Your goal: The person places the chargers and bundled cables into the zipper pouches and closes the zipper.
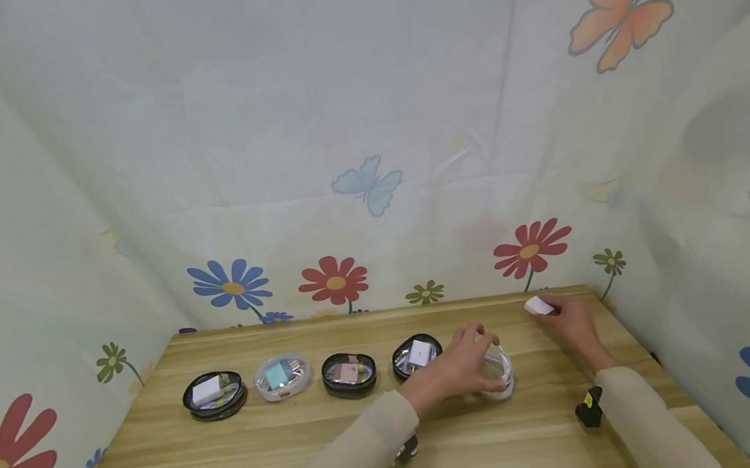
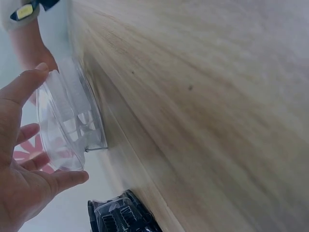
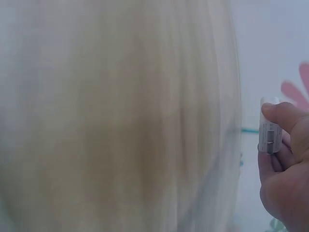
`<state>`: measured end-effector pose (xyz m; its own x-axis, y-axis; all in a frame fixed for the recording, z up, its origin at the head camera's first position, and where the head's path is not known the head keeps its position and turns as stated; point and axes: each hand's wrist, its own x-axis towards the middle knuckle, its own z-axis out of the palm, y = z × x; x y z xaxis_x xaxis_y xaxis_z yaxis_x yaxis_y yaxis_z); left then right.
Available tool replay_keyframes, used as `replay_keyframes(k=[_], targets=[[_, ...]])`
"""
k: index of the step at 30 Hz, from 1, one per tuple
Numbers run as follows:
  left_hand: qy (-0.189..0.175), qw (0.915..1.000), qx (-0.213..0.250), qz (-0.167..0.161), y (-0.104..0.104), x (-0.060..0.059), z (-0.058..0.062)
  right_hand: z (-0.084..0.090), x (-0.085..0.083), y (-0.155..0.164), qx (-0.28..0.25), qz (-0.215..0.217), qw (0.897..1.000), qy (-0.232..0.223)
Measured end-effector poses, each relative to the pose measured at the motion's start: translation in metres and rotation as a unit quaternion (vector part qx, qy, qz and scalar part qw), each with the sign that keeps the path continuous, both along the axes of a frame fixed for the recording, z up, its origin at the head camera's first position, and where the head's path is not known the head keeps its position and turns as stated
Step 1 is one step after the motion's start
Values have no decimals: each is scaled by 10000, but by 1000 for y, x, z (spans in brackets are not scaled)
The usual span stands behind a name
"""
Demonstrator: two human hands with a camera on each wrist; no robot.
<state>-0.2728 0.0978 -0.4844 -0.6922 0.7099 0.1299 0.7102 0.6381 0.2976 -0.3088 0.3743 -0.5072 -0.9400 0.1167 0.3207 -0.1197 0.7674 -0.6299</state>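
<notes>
My left hand (image 1: pixel 461 362) grips an oval clear plastic case (image 1: pixel 503 379) at the right end of a row on the table. In the left wrist view the fingers and thumb spread around the rim of the case (image 2: pixel 60 123), which looks see-through. Off to the right, near the table's back edge, my right hand (image 1: pixel 569 323) pinches a small white charger plug (image 1: pixel 538 306). Seen from the right wrist, the thumb lies on one end of the charger plug (image 3: pixel 269 128), and its metal prongs show on the near side.
Left of my left hand stand a black case with a white charger (image 1: pixel 413 359), a black case with a pink charger (image 1: pixel 349 377), a clear case with a teal charger (image 1: pixel 280 375) and another black case (image 1: pixel 214 396). A flowered cloth (image 1: pixel 285 224) rises behind the wooden table (image 1: pixel 272 451).
</notes>
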Motion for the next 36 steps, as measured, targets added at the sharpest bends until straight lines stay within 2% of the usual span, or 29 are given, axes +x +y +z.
replay_keyframes(k=[5,16,22,27,32,36], targets=[[44,10000,-1,13,0,-1,1,5,12,-13,285,356,9989,55],[13,10000,45,-31,-1,-1,0,16,44,-41,76,1090,9940,-102],[34,9999,96,-63,-1,0,1,15,63,-54,-131,1352,9897,-456],[18,9999,127,-45,-3,2,1,10,71,-62,-386,1661,9826,-739],[-24,9997,214,-76,-5,3,2,2,70,-65,-400,2170,9734,-617],[-51,9996,250,-116,-6,2,1,-5,68,-66,-183,2455,9678,-519]])
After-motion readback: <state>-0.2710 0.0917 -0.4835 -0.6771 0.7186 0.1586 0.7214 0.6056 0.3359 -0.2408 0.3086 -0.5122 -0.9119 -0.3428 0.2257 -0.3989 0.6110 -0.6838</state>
